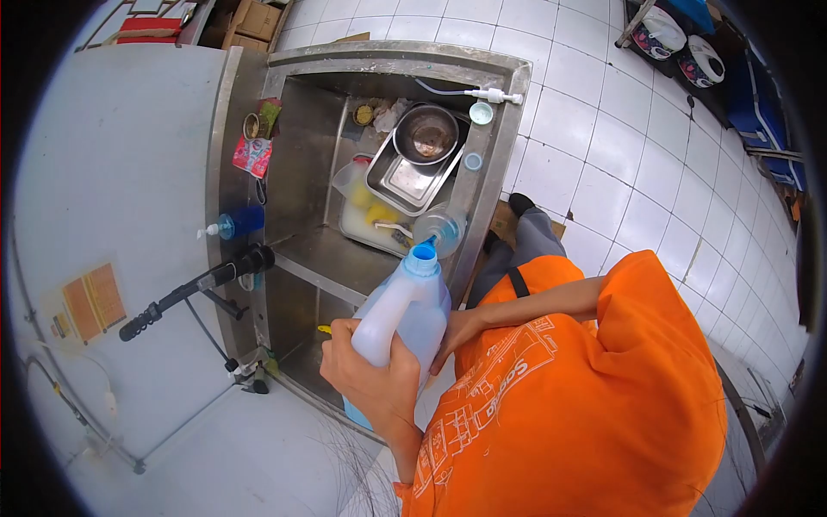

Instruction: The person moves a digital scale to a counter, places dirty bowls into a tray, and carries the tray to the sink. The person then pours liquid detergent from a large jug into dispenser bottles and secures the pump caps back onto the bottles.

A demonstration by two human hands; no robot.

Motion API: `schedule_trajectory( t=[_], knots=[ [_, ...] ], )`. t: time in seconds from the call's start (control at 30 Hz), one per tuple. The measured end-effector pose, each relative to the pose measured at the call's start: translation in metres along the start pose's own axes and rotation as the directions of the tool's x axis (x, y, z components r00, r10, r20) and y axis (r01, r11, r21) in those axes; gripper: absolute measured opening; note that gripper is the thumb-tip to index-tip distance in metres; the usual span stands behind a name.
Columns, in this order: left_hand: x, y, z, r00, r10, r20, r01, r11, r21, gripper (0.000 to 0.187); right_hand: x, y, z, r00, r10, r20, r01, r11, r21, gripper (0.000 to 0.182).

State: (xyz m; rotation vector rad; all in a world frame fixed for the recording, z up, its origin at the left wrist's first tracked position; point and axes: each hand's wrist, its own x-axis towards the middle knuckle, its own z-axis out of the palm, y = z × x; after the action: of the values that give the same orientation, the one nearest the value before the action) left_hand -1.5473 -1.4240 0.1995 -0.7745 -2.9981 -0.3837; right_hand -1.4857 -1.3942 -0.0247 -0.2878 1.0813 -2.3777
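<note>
My left hand point(375, 379) is closed around the handle of a large translucent jug point(422, 319) with a blue neck and blue liquid low inside. Against the jug's other side is my right hand point(457, 334), its fingers partly hidden behind it. The jug is tilted, its mouth at the opening of a clear bottle point(444, 226) on the sink's ledge, with blue liquid at the opening. Farther along the ledge lie a white pump head with its tube point(493, 96), a pale green cap point(481, 113) and a blue ring point(473, 161).
The metal sink point(301, 164) holds a dark pan point(426, 133), a steel tray point(412, 185) and a container with yellow items point(370, 211). A black faucet point(202, 284), a blue pump bottle point(241, 223) and a red packet point(252, 157) are by the wall side.
</note>
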Motion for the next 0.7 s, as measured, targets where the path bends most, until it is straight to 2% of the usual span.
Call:
schedule_trajectory(
  t=[0.13, 0.43, 0.63, 0.7],
  knots=[
    [0.0005, 0.0003, 0.0002, 1.000, 0.002, 0.000, -0.002, 1.000, 0.001, 0.021, 0.0029, 0.0054, -0.0008, 1.000, -0.026, 0.004, 0.026, 1.000, -0.012, 0.068],
    [0.0002, 0.0019, -0.0004, 1.000, -0.008, 0.002, 0.008, 1.000, -0.006, 0.021, 0.0018, 0.0009, -0.0013, 1.000, 0.026, 0.011, -0.026, 1.000, 0.000, 0.068],
    [0.0010, 0.0015, -0.0008, 1.000, -0.004, 0.007, 0.004, 1.000, -0.005, 0.020, 0.0068, 0.0097, -0.0008, 1.000, -0.029, 0.010, 0.029, 0.999, -0.024, 0.065],
    [0.0008, 0.0017, -0.0012, 1.000, -0.004, 0.008, 0.004, 1.000, -0.001, 0.020, 0.0071, 0.0096, -0.0004, 1.000, 0.003, 0.001, -0.003, 0.998, -0.064, 0.064]
  ],
)
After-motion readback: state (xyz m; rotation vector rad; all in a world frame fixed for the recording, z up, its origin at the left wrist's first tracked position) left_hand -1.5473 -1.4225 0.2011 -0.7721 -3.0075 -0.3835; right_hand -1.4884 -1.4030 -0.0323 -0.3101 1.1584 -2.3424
